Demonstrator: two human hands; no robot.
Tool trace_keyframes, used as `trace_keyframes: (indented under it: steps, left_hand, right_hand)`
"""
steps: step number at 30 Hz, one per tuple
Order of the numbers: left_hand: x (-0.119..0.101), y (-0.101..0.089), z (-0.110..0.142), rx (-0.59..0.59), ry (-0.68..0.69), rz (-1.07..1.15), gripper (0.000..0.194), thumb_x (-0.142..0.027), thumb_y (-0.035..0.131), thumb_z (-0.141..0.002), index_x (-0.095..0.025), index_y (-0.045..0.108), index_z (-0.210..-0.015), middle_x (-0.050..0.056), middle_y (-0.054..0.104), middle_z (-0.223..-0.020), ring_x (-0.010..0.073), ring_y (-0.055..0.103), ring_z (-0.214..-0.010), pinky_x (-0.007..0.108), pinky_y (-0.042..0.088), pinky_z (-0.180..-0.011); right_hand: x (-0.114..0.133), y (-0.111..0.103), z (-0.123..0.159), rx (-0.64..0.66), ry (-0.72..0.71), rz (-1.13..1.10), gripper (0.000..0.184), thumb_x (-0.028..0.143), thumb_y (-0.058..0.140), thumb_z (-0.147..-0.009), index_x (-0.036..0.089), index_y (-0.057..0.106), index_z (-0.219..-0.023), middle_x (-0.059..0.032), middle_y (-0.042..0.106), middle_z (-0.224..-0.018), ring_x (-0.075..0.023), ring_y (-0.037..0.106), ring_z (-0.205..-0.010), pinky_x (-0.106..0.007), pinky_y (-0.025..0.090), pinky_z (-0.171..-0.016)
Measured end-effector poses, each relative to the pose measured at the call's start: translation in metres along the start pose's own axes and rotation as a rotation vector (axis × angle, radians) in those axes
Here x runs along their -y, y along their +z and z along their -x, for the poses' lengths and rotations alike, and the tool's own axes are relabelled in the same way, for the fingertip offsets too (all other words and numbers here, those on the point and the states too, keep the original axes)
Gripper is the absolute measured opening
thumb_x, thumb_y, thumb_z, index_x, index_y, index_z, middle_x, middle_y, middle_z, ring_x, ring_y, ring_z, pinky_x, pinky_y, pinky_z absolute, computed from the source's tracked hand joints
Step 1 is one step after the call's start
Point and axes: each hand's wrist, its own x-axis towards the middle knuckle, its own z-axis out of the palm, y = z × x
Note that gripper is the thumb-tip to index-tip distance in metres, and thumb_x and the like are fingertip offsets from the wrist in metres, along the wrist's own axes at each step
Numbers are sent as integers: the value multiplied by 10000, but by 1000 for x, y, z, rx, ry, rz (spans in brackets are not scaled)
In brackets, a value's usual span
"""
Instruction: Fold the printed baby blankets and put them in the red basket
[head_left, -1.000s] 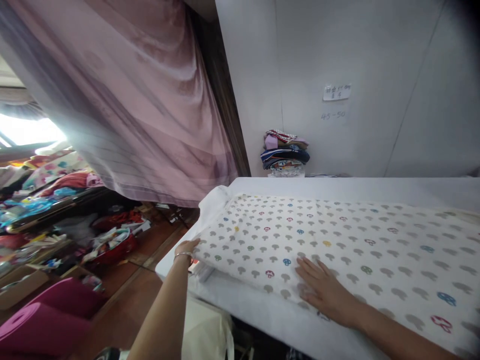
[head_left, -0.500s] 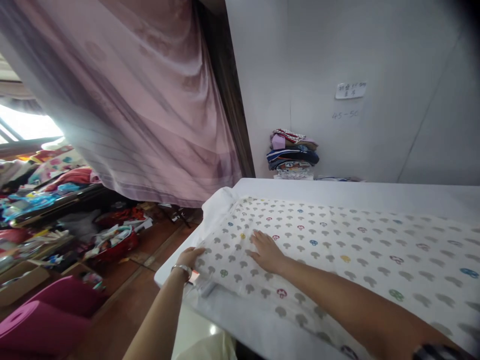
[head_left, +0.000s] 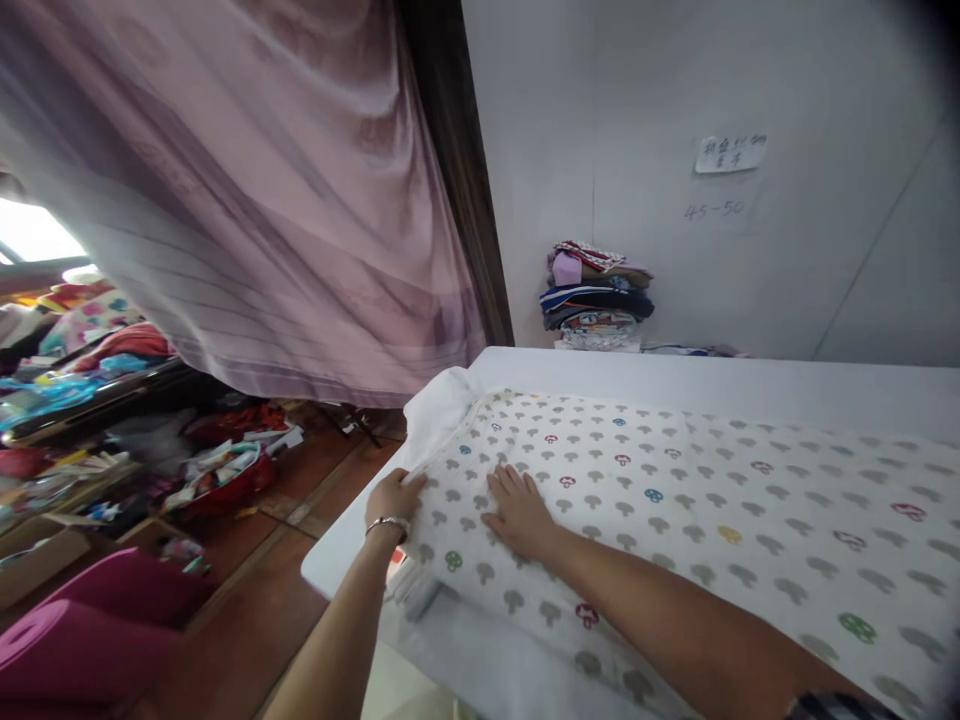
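A white cloth (head_left: 622, 510) printed with grey and coloured mushrooms lies spread over a white table (head_left: 720, 376). My left hand (head_left: 391, 500), with a metal bracelet at its wrist, is closed on the cloth's left edge, though some of its fingertips are hidden. Palm down, my right hand (head_left: 520, 512) rests on the cloth to the right of it, fingers spread. Plain white fabric (head_left: 436, 408) bunches at the table's far left corner. Under the cloth's near edge, beside my left hand, a pale folded bundle (head_left: 414, 588) shows.
A stack of folded clothes (head_left: 598, 295) stands by the grey wall at the back. Left of the table hangs a pink curtain (head_left: 300, 200). Rolled pink mats (head_left: 90, 630), a red basin (head_left: 244, 485) of items and cardboard boxes (head_left: 45, 565) crowd the floor.
My left hand has shifted slightly up and right along the cloth's left edge. My right hand has stayed flat, its fingers a bit farther left on the print. The view has tilted slightly.
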Motion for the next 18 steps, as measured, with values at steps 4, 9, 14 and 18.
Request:
trace_keyframes:
  steps: [4,9,14,18]
  left_hand:
    - [10,-4,3,-55,-19,-59,316,-482,425,-822,-244,622,-895,52,690,-876,252,615,-899,299,424,-668]
    - [9,-2,0,48,21,-147,230,-401,523,-767,-205,640,-797,84,695,-807,265,639,-800,308,416,-614]
    - [-27,-2,-14,-30,152,-177,345,-426,443,-839,-207,621,-1036,80,665,-1073,241,606,-987,316,439,-763]
    - [-65,15,-32,-31,245,-208,373,-432,450,-853,-192,619,-1083,111,621,-1168,265,559,-1094,344,431,-856]
  right_hand:
    - [0,0,2,-3,-33,16,652,502,287,-938,135,235,-1475,-89,112,-1541,-246,19,-1411,-474,31,-1132]
    - [0,-2,-2,12,-24,9,623,471,362,-924,149,291,-1453,-101,135,-1537,-264,39,-1407,-503,43,-1123]
    - [-10,-7,-9,-41,-17,31,620,451,359,-936,134,269,-1461,-95,76,-1546,-260,-1,-1409,-492,15,-1125]
    - [-18,-4,-13,-7,10,58,653,496,362,-932,136,262,-1467,-122,80,-1542,-295,38,-1404,-513,35,-1119]
